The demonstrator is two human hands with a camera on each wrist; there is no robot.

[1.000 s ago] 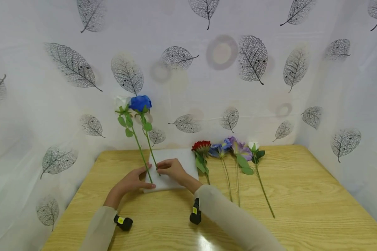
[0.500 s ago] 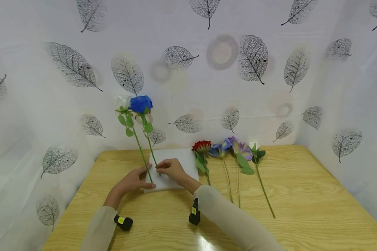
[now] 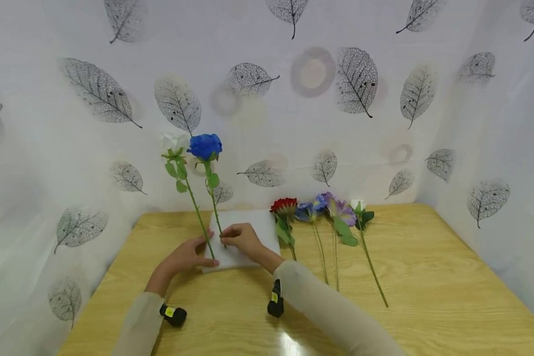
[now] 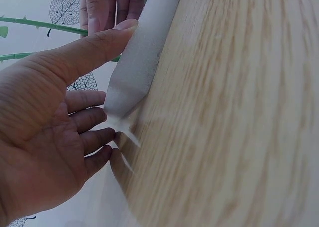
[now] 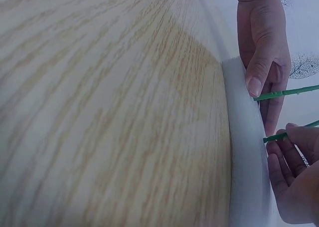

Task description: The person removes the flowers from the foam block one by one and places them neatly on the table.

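Note:
A white foam block (image 3: 264, 230) lies flat on the wooden table. Near its left side a white rose (image 3: 174, 144) stands tilted to the left, its stem end meeting the foam. My left hand (image 3: 182, 258) is at the block's left side, thumb over the top and fingertips at its edge in the left wrist view, with the white rose's stem between thumb and index finger. Just right of it, my right hand (image 3: 245, 243) pinches the lower stem of a blue rose (image 3: 206, 147). In the right wrist view that stem's end (image 5: 271, 137) meets the foam's top.
Right of the foam lie a red flower (image 3: 285, 206), a blue flower (image 3: 309, 212), a purple flower (image 3: 341, 213) and a small white rose (image 3: 358, 205). A leaf-patterned curtain (image 3: 267, 133) hangs behind and beside the table (image 3: 436, 277).
The blue rose's head has swung slightly right, away from the white rose, and its stem is more upright. Both hands keep nearly the same place.

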